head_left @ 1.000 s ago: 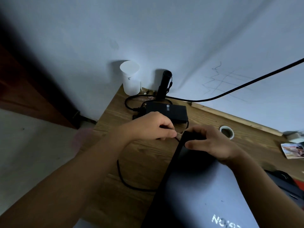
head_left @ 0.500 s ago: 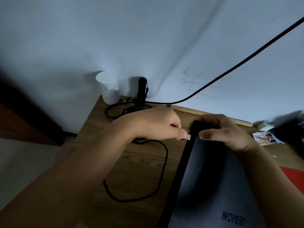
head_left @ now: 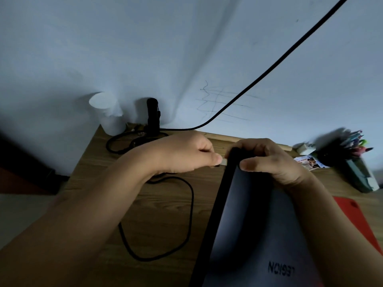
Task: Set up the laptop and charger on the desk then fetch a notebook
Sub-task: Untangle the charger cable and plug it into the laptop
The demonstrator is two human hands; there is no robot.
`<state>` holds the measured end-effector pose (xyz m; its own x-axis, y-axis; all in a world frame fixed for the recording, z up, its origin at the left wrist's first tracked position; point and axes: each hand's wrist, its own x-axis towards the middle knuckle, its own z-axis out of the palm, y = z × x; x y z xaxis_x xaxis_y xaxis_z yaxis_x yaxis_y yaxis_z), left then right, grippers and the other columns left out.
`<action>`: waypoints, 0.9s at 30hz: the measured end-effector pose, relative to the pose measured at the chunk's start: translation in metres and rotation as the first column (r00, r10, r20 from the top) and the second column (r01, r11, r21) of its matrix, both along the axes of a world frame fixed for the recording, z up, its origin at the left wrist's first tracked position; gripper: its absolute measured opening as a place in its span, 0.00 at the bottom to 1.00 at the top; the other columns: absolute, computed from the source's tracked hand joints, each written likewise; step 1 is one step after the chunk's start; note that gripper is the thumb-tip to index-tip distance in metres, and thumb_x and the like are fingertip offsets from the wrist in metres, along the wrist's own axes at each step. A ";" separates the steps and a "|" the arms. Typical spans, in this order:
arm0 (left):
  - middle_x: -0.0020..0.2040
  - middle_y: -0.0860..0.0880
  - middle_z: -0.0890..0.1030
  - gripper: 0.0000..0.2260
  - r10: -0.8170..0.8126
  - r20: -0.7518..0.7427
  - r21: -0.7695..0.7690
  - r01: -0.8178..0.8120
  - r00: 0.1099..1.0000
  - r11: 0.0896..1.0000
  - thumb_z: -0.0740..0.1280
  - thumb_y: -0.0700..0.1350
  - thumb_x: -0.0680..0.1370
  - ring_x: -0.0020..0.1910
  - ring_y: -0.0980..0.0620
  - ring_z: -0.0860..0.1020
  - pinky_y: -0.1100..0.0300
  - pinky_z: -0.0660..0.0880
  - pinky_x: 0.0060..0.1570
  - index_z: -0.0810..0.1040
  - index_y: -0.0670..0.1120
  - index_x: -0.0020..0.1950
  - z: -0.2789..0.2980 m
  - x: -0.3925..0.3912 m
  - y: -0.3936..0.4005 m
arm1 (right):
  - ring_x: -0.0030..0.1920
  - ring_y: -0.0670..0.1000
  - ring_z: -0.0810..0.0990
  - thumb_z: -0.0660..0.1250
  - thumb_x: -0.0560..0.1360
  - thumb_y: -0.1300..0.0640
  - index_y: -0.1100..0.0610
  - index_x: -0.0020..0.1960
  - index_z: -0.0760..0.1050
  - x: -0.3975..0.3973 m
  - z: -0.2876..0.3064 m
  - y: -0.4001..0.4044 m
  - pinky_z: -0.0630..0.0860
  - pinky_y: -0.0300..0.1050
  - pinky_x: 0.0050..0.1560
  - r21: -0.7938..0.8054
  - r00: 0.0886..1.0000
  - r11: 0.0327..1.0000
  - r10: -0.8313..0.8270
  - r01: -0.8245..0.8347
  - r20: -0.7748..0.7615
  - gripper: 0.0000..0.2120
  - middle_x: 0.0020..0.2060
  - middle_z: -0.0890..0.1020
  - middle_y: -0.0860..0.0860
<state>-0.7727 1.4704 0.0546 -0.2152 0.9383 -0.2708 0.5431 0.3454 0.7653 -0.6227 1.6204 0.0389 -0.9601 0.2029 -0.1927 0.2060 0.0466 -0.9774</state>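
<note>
Head view, looking down: the closed laptop (head_left: 263, 235) is seen at about five o'clock on the wooden tabletop (head_left: 165, 214), its far corner clasped by the right hand (head_left: 269, 160), fingers over the edge and thumb on the lid; the left hand (head_left: 182, 154), at nine o'clock from that corner, is pinched on the charger plug (head_left: 223, 161), whose pale tip is touching or just short of the laptop's side edge; which cannot be told; the black cable (head_left: 186, 208) is looped across the tabletop at seven o'clock, and a second length is carried up the wall toward one o'clock; a white cup (head_left: 107, 114) and a dark torch-like object (head_left: 153, 117) are stood at eleven o'clock, a pen holder (head_left: 352, 162) at three o'clock; the plugging-in step is judged to be in hand; a straight push into the port is called for next, with the laptop braced; no notebook is seen.
</note>
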 end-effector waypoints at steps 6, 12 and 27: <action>0.26 0.56 0.73 0.11 -0.063 0.009 -0.007 0.063 0.998 0.998 0.66 0.55 0.73 0.26 0.60 0.69 0.65 0.66 0.30 0.81 0.50 0.39 0.005 0.003 0.002 | 0.42 0.58 0.76 0.64 0.61 0.65 0.67 0.47 0.77 0.006 0.002 0.004 0.71 0.48 0.46 0.004 0.999 0.999 -0.054 0.054 0.000 0.15 0.40 0.79 0.61; 0.24 0.56 0.71 0.09 -0.132 0.109 0.045 0.128 0.985 0.991 0.66 0.56 0.72 0.23 0.59 0.65 0.66 0.63 0.26 0.81 0.53 0.38 0.004 0.010 -0.005 | 0.41 0.57 0.77 0.63 0.61 0.66 0.68 0.47 0.76 0.003 0.000 0.003 0.72 0.48 0.45 0.002 0.999 0.999 -0.045 0.045 0.008 0.15 0.38 0.80 0.60; 0.27 0.65 0.78 0.15 -0.067 0.087 0.228 0.045 0.994 0.973 0.66 0.50 0.75 0.28 0.67 0.75 0.79 0.67 0.36 0.76 0.57 0.61 -0.011 0.013 -0.021 | 0.40 0.56 0.78 0.64 0.62 0.65 0.65 0.46 0.77 -0.002 -0.006 0.004 0.72 0.47 0.45 -0.012 0.999 0.999 -0.045 0.045 0.023 0.13 0.38 0.82 0.58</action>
